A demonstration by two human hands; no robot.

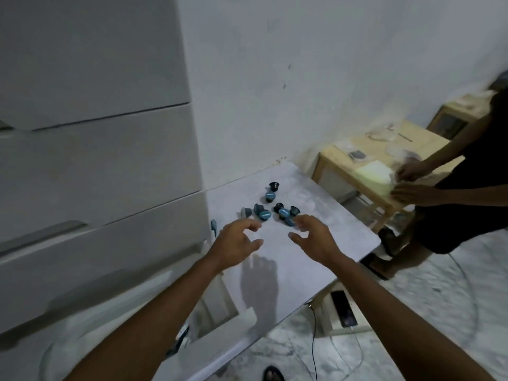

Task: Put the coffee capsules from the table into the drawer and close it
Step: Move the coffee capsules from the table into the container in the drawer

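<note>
Several small dark coffee capsules [270,207] with blue foil lids lie scattered on the pale grey table [316,237], near its far end. My left hand [236,243] hovers just in front of the cluster, fingers spread and curled, holding nothing. My right hand [313,237] is beside it, fingers apart, with its fingertips touching the nearest capsule [289,221]. A white chest of drawers [96,166] stands to the left of the table; its drawer fronts look shut and one recessed handle [44,233] shows.
Another person in dark clothes [453,188] stands at the right, hands on a light wooden table [357,158] with small items. A black device [343,312] and cables lie on the marbled floor. A white wall [302,78] backs the table.
</note>
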